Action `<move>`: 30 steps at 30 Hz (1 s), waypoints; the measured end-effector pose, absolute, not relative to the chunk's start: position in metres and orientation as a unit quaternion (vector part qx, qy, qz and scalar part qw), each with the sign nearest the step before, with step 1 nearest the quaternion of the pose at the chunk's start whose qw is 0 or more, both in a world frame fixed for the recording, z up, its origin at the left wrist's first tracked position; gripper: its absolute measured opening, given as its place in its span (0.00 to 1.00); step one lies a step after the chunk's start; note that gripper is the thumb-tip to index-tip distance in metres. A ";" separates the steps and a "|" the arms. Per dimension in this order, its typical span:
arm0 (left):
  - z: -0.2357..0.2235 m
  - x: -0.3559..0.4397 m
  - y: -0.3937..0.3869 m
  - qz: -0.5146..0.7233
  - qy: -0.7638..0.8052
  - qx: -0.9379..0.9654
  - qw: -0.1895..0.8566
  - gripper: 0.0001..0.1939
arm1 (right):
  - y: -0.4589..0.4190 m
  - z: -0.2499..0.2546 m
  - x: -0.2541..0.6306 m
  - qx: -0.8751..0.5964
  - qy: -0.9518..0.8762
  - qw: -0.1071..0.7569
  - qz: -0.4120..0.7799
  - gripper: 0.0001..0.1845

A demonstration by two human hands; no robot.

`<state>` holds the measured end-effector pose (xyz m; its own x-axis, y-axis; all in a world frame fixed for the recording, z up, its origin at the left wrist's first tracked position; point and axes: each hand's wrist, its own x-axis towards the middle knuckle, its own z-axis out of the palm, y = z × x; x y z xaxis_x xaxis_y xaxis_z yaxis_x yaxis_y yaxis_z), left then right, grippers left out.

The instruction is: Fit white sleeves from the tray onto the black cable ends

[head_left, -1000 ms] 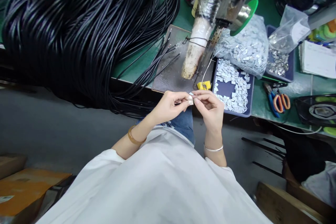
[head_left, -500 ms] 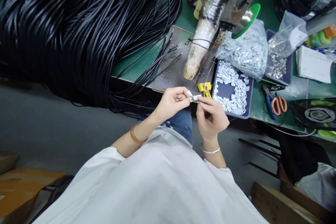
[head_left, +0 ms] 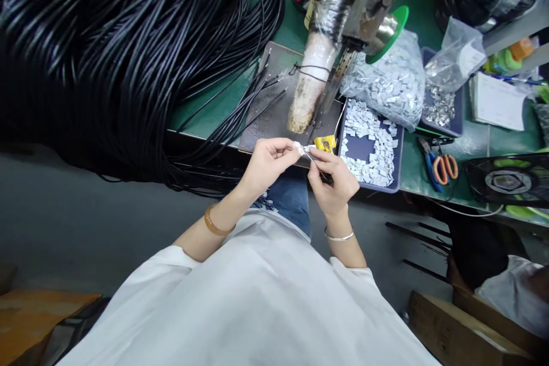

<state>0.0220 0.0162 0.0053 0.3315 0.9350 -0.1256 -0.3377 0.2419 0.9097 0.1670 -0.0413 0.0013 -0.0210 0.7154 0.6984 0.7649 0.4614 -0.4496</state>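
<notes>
My left hand [head_left: 271,166] and my right hand [head_left: 335,178] meet at the table's front edge, above my lap. Thumb and finger of the left pinch a small white piece [head_left: 305,149], its details too small to make out. The right hand's fingers close on the same piece from the other side. A thin silvery strand shows by the right fingertips; where it ends is hidden. Just behind the right hand lies a yellow object [head_left: 325,143]. To the right is a blue tray [head_left: 360,147] of small white rectangular pieces.
Bundled black cables [head_left: 141,51] fill the left, their ends on a dark board [head_left: 278,111]. A duct pipe [head_left: 309,80] hangs over it beside a green-rimmed spool [head_left: 390,34]. Farther right are a bag of white pieces [head_left: 388,83], orange-handled scissors [head_left: 445,168] and a fan [head_left: 506,181].
The whole view has shifted slightly, so the table things appear farther left. Both hands stay together; the right fingers have come closer to the left fingertips, and less of the white piece shows.
</notes>
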 end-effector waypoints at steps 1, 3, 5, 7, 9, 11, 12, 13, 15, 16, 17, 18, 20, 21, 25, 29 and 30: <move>0.005 0.023 0.017 0.455 0.362 0.419 0.697 0.17 | -0.040 0.001 0.167 -0.516 -0.716 0.469 -0.032 0.09; 0.006 0.025 0.017 0.459 0.370 0.431 0.684 0.14 | -0.038 -0.001 0.167 -0.519 -0.704 0.484 -0.025 0.09; 0.006 0.027 0.018 0.467 0.378 0.447 0.663 0.12 | -0.035 -0.003 0.167 -0.532 -0.679 0.506 0.004 0.07; 0.007 0.029 0.019 0.477 0.386 0.460 0.642 0.10 | -0.033 -0.003 0.166 -0.548 -0.656 0.518 0.037 0.05; 0.009 0.030 0.019 0.484 0.390 0.468 0.628 0.08 | -0.032 -0.002 0.165 -0.558 -0.646 0.517 0.054 0.03; 0.012 0.030 0.019 0.487 0.393 0.474 0.619 0.07 | -0.031 0.001 0.165 -0.557 -0.648 0.516 0.057 0.04; 0.013 0.030 0.019 0.488 0.395 0.477 0.615 0.07 | -0.031 0.002 0.164 -0.552 -0.653 0.516 0.055 0.04; 0.014 0.029 0.019 0.488 0.396 0.480 0.612 0.07 | -0.031 0.003 0.164 -0.547 -0.658 0.516 0.051 0.05; 0.014 0.028 0.019 0.485 0.399 0.486 0.608 0.07 | -0.032 0.005 0.164 -0.539 -0.663 0.517 0.048 0.06; 0.013 0.028 0.019 0.481 0.403 0.488 0.607 0.06 | -0.033 0.005 0.164 -0.538 -0.663 0.518 0.049 0.07; 0.012 0.027 0.019 0.476 0.407 0.489 0.607 0.06 | -0.034 0.005 0.164 -0.539 -0.661 0.519 0.050 0.06; 0.011 0.027 0.019 0.471 0.411 0.490 0.608 0.06 | -0.035 0.004 0.164 -0.541 -0.659 0.519 0.053 0.07; 0.008 0.026 0.018 0.464 0.414 0.490 0.611 0.06 | -0.036 0.003 0.165 -0.543 -0.657 0.519 0.060 0.07; 0.007 0.026 0.017 0.463 0.413 0.489 0.613 0.06 | -0.037 0.003 0.165 -0.543 -0.657 0.519 0.064 0.07; 0.006 0.025 0.014 0.466 0.403 0.484 0.622 0.06 | -0.039 0.005 0.167 -0.552 -0.652 0.515 0.071 0.07; 0.007 0.023 0.013 0.466 0.386 0.471 0.642 0.06 | -0.039 0.008 0.168 -0.559 -0.656 0.501 0.076 0.05; 0.007 0.023 0.013 0.463 0.383 0.470 0.647 0.06 | -0.038 0.008 0.168 -0.558 -0.660 0.497 0.073 0.04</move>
<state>0.0226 0.0132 0.0071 0.2778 0.9588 -0.0600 -0.2394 0.1296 0.9622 0.1676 -0.0384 0.0079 0.1172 0.8101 0.5745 0.6651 0.3656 -0.6511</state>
